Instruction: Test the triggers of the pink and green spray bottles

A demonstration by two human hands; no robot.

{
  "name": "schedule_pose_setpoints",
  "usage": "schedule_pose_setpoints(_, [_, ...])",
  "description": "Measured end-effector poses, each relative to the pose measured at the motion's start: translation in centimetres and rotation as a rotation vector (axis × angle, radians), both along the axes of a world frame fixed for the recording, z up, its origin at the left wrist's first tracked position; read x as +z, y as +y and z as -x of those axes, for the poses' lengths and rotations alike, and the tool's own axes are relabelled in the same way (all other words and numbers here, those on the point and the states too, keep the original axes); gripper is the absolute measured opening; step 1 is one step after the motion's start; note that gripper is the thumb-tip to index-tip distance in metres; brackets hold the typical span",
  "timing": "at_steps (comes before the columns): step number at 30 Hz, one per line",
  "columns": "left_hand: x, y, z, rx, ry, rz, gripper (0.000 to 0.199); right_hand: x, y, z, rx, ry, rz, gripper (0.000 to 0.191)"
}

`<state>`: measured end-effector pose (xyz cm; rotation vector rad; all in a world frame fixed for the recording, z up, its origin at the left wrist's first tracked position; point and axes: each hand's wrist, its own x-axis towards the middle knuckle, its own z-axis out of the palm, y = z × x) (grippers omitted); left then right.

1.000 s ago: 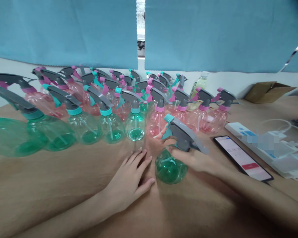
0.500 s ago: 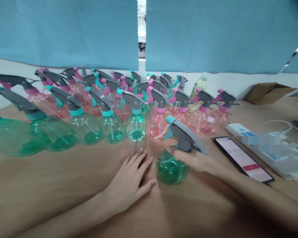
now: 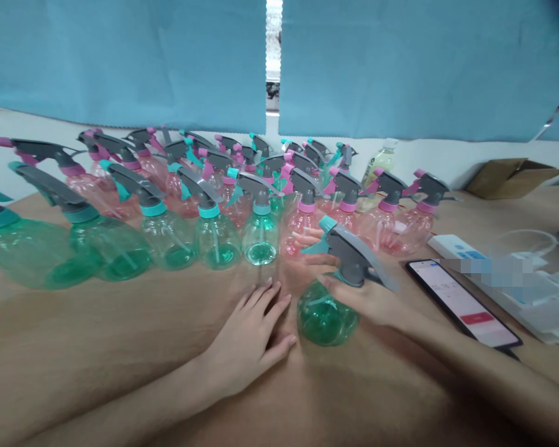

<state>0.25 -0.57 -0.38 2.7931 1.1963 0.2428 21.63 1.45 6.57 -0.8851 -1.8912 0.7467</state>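
**My right hand around the neck of a green spray bottle, my left hand flat on the worktop**

My right hand (image 3: 361, 298) is partly closed around the neck of the green spray bottle (image 3: 327, 320), just under its grey spray head (image 3: 351, 257). The thumb is on the near side; the other fingers reach out on the far side, rather straight and a little apart, near the turquoise trigger (image 3: 314, 246). How firmly I grip, I cannot tell. The bottle is upright in front of me, to the right of my left hand.

My left hand (image 3: 246, 338) is open, palm down on the worktop (image 3: 97, 347), with its fingers lightly spread and holding nothing.

Behind my hands there is a group of spray bottles. Green bottles (image 3: 218, 245) with turquoise collars make the front row at the left and middle, and pink bottles (image 3: 407, 230) continue it to the right. The phone (image 3: 463, 304) lies at my right, beside a white power strip (image 3: 451, 245).
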Motion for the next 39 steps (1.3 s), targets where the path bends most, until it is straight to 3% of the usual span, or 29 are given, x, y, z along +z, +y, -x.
schedule_pose_setpoints(16, [-0.18,0.13,0.08,0.0,0.012,0.006,0.059,-0.93,0.38,-0.07,-0.026,0.021,-0.052,0.048])
schedule_pose_setpoints(26, [-0.22,0.12,0.01,0.003,0.014,-0.014,0.059,-0.17,0.12,0.03,0.003,0.007,-0.025,0.049])
schedule_pose_setpoints(39, [-0.21,-0.03,0.03,0.006,-0.018,-0.003,0.058,-0.44,0.16,-0.04,0.004,0.005,-0.03,0.041])
